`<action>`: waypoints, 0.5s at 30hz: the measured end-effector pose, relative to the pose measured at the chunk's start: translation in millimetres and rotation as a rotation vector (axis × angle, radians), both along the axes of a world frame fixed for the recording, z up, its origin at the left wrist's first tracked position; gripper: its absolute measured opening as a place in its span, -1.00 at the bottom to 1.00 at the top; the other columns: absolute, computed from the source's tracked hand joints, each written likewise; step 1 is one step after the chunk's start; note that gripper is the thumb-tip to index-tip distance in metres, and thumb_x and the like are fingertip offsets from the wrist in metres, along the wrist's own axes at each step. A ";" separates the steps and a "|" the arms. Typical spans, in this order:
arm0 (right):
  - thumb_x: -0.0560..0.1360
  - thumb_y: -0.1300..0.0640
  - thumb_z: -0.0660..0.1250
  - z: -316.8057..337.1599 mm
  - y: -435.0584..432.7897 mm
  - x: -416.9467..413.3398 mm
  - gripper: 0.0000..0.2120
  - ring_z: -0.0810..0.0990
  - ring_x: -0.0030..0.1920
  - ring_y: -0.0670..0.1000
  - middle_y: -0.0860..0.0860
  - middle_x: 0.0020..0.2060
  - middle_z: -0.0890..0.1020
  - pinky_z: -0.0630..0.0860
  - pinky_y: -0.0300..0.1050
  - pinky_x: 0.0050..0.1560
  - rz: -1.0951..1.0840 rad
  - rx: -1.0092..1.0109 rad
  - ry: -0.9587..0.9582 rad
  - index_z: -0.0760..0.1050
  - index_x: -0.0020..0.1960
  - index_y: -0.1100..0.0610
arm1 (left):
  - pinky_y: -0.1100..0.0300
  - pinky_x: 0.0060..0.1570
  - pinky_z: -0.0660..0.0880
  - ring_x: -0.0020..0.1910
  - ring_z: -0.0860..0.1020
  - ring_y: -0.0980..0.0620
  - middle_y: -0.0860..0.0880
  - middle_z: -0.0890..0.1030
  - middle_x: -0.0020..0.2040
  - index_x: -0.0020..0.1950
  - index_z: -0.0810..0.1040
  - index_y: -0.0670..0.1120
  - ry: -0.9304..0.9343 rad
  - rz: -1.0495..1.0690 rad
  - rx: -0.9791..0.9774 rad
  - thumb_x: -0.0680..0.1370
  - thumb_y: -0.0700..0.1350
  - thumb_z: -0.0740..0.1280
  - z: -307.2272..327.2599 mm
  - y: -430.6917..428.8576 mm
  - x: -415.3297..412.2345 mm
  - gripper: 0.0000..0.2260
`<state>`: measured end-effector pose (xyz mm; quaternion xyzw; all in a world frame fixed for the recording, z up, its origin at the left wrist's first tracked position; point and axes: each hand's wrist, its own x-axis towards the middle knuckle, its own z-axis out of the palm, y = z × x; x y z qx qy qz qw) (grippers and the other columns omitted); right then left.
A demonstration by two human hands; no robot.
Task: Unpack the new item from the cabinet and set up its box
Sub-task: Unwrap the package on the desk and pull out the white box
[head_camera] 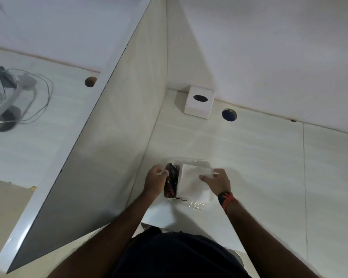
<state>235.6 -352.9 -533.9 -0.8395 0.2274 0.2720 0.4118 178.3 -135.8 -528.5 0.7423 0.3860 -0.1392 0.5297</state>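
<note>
A pack of white tissues [191, 183] in a clear plastic wrapper with a dark printed end [170, 184] lies on the white desk [259, 167] in front of me. My left hand [155, 182] grips the dark printed end of the wrapper. My right hand [217, 182] presses on the white tissue stack, fingers on its far right corner. A loose flap of clear plastic [195, 205] trails toward me. A white tissue box [199, 101] with a dark oval slot stands apart at the back corner of the desk.
A tall white partition [113, 121] walls off the desk on the left. Beyond it lie a white headset and tangled cables [10, 97]. Round cable holes [229, 114] [90, 81] pierce both desktops. A white wall runs along the back.
</note>
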 end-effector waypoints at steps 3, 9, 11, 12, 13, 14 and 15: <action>0.39 0.01 0.56 8.8 17.8 33.8 -0.39 0.59 0.21 0.16 0.14 0.20 0.62 0.47 -0.03 0.19 0.006 0.033 -0.109 0.43 0.32 0.20 | 0.15 0.16 0.44 0.16 0.59 -0.07 -0.10 0.62 0.21 0.32 0.53 -0.14 -0.066 0.022 0.034 0.54 -0.13 0.33 7.9 5.3 12.8 -0.66; 0.39 -0.02 0.51 28.4 84.7 149.9 -0.34 0.44 0.33 0.24 0.22 0.33 0.46 0.37 0.07 0.35 0.162 0.000 -0.348 0.37 0.39 0.20 | -0.07 0.14 0.59 -0.07 0.64 -0.03 -0.02 0.63 0.03 0.21 0.58 -0.08 -0.182 0.097 -0.046 0.53 -0.09 0.33 19.2 9.8 39.3 -0.74; 0.40 -0.05 0.48 26.7 105.6 181.5 -0.28 0.30 0.43 0.27 0.24 0.43 0.34 0.28 0.10 0.40 0.256 -0.104 -0.382 0.32 0.45 0.19 | -0.10 0.10 0.61 -0.13 0.63 0.06 -0.02 0.63 0.01 0.17 0.59 -0.07 -0.194 0.100 -0.049 0.55 -0.14 0.33 19.5 11.1 42.8 -0.80; 0.39 -0.08 0.47 25.5 114.6 193.6 -0.24 0.21 0.48 0.29 0.24 0.49 0.26 0.27 0.15 0.41 0.299 -0.177 -0.392 0.28 0.47 0.16 | -0.08 0.09 0.62 -0.18 0.63 0.14 -0.01 0.63 -0.01 0.13 0.59 -0.05 -0.197 0.105 -0.045 0.56 -0.16 0.32 19.2 11.5 43.1 -0.83; 0.38 -0.12 0.47 22.7 121.8 204.4 -0.21 0.13 0.52 0.30 0.24 0.53 0.17 0.26 0.22 0.41 0.334 -0.258 -0.398 0.26 0.49 0.13 | -0.08 0.07 0.63 -0.24 0.62 0.23 0.03 0.63 -0.04 0.11 0.59 -0.03 -0.203 0.114 -0.049 0.56 -0.17 0.32 18.7 11.9 42.7 -0.85; 0.37 -0.16 0.47 19.5 127.8 214.1 -0.19 0.07 0.54 0.32 0.24 0.56 0.10 0.23 0.29 0.43 0.358 -0.334 -0.395 0.24 0.49 0.10 | -0.07 0.06 0.63 -0.29 0.62 0.29 0.07 0.62 -0.06 0.08 0.59 -0.02 -0.203 0.118 -0.057 0.56 -0.18 0.32 17.6 12.5 41.9 -0.86; 0.35 -0.20 0.46 15.9 132.0 223.4 -0.16 0.03 0.56 0.33 0.23 0.58 0.05 0.19 0.35 0.43 0.363 -0.390 -0.384 0.22 0.49 0.08 | -0.06 0.05 0.63 -0.33 0.63 0.32 0.09 0.62 -0.07 0.07 0.59 0.00 -0.196 0.116 -0.062 0.56 -0.17 0.31 15.2 13.3 39.8 -0.86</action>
